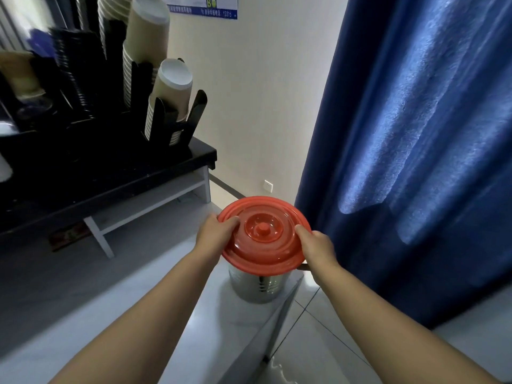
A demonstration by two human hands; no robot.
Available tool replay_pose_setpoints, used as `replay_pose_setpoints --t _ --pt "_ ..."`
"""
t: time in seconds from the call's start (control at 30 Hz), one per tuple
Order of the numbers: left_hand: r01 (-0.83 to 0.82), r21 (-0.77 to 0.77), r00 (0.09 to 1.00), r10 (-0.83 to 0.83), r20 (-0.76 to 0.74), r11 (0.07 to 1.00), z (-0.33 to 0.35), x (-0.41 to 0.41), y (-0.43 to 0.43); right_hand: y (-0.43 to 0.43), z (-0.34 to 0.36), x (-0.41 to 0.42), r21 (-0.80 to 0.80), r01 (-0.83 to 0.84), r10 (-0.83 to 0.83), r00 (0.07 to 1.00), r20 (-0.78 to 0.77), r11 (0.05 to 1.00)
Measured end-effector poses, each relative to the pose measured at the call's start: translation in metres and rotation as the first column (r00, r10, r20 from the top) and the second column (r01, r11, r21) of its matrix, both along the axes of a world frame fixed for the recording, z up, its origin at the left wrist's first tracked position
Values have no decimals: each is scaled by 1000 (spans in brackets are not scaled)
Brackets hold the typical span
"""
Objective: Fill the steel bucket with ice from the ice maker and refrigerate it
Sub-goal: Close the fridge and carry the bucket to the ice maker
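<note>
In the lower half of the frame two bare forearms reach forward over a pale counter [221,328], whose corner edge drops to floor tiles at lower right. Just past them, in the lower centre, the left hand [219,231] and the right hand [315,248] each grip an opposite side of the red lid [263,234], fingers curled close together over its rim; the thumbs are tucked out of sight. The lid sits over the steel bucket [255,284], which stands on the counter near that corner, and it looks slightly tilted, though whether it rests on the bucket's mouth or is held just clear of it cannot be told. The lid hides the bucket's inside, so ice or none is unknown (my guess is an early step, opening it for filling, but a closing step would look the same). Neither ice maker nor refrigerator is in view, so filling and chilling cannot be confirmed as done. Farther off, a blue curtain [415,134] fills the right side, and blurred stacks of paper cups [169,98] in a black holder stand at upper left.
</note>
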State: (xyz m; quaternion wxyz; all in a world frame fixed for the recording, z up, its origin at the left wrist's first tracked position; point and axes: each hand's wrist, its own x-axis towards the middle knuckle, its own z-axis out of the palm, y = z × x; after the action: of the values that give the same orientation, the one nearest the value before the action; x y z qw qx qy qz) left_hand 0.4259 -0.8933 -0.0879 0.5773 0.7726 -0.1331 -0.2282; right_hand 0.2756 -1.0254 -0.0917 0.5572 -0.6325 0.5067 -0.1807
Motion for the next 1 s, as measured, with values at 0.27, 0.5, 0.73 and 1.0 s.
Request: replay_pose_setpoints --t 0.27,0.5,0.73,1.0 --pt "-37 -72 996 30 -86 997 6 -13 4 -8 -1 -3 -7 -32 32 999 43 999" --pt "-141 -87 989 136 -61 986 13 -38 27 -9 2 -1 -21 -153 155 986 62 988" --pt "-319 -87 948 316 -43 944 20 -65 72 19 9 0 -16 -335 336 940 53 942" --pt "-500 -76 866 499 -33 862 23 -100 144 77 18 2 -39 -524 525 847 82 851"
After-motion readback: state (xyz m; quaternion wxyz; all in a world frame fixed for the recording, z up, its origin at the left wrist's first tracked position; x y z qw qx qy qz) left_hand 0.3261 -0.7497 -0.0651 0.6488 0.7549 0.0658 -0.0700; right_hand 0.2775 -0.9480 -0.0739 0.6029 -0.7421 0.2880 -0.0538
